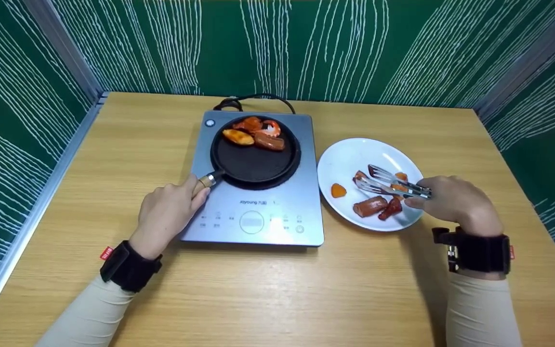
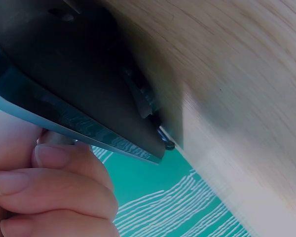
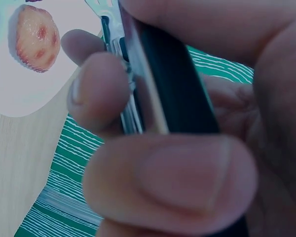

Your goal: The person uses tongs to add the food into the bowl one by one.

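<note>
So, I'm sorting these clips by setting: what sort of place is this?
Likely a small booth set up for cooking, not a full kitchen: a frying pan sits on a flat cooktop on a wooden table, with white-streaked green walls along its left, far and right sides.

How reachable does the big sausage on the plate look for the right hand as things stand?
Probably yes: the right hand holds open tongs over the plate, and nothing visible covers the sausage.
</note>
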Tool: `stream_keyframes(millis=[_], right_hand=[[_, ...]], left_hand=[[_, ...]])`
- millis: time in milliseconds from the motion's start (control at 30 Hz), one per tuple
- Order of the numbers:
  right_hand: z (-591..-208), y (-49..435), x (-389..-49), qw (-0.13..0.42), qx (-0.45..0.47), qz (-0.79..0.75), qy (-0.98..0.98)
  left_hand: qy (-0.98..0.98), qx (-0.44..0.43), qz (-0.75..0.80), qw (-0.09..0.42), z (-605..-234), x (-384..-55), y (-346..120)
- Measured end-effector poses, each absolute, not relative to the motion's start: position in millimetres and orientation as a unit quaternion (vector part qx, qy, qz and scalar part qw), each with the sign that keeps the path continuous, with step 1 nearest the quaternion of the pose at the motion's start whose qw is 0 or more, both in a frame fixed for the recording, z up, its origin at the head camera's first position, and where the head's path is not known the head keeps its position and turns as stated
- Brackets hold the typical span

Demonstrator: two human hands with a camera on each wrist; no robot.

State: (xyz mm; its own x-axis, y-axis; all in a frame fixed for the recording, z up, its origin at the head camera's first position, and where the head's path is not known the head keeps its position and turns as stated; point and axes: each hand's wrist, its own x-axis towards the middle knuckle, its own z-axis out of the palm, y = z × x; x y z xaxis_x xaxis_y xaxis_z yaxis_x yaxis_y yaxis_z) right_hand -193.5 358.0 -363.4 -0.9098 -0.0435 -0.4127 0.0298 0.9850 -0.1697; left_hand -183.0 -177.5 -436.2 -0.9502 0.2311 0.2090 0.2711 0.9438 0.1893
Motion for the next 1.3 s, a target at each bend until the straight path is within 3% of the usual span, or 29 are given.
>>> stream_keyframes(millis=[467,1300], right_hand=[[-372.3,355.5,-198.9,0.189,-0.038,-0.054,0.98],[-372.9,356.9,-202.6,0.209,-0.026,-0.084,0.974]], left_hand=[[-0.982,-0.124,-0.112,0.091,-437.9,-182.9,-176.5],[-0.982,-0.125,-0.106,0.092,-436.7,-183.4,-176.7]])
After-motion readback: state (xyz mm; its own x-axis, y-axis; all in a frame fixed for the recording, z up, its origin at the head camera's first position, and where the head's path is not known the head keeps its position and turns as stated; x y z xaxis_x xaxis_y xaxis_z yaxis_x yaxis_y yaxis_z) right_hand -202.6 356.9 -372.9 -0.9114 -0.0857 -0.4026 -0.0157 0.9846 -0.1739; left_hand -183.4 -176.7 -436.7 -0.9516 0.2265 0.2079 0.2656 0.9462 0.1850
